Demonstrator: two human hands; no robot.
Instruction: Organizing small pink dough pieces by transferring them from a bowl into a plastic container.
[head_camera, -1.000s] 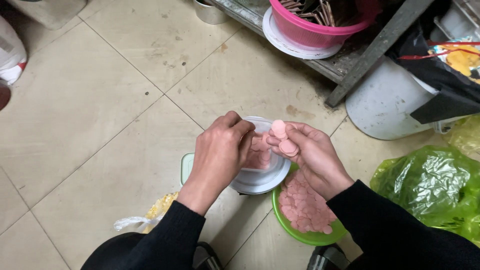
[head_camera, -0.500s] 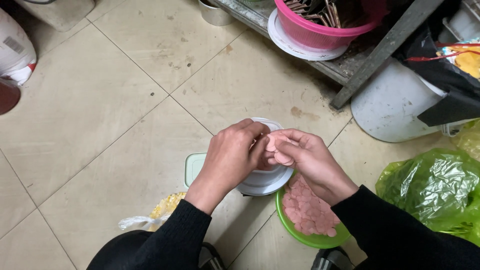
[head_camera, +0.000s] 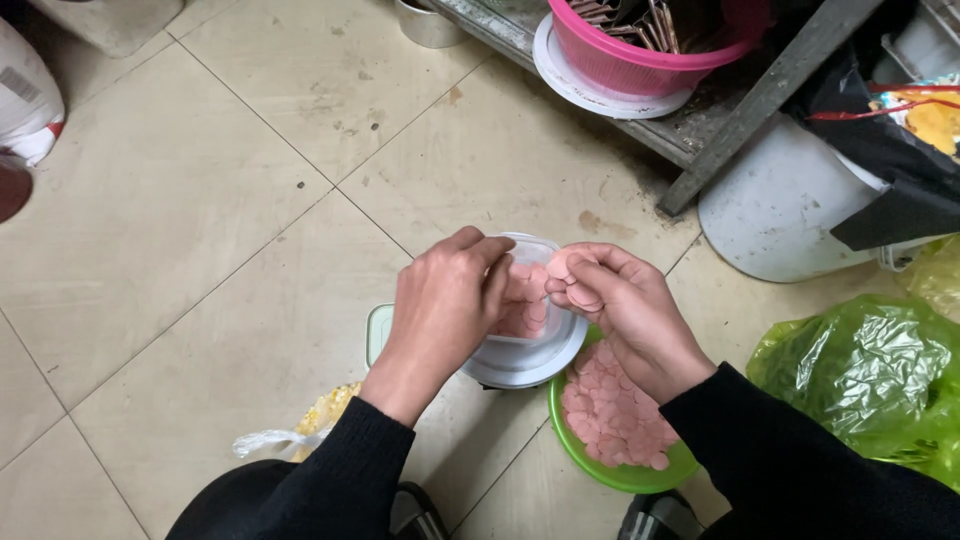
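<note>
Tiled floor (head_camera: 200, 200): green bowl (head_camera: 625, 478), green plastic bag (head_camera: 860, 370), white bucket (head_camera: 780, 215) directly on it.

At the far left edge of my view, near the top, I see a white sack (head_camera: 25, 100) with a pale printed label and a red patch at its lower side. At the upper right, a yellow printed packet (head_camera: 935, 120) lies in black plastic, and a crumpled green plastic bag (head_camera: 860, 375) sits at the right edge below it.

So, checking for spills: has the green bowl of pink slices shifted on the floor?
No. The green bowl sits beside the same tile joint as before.
</note>
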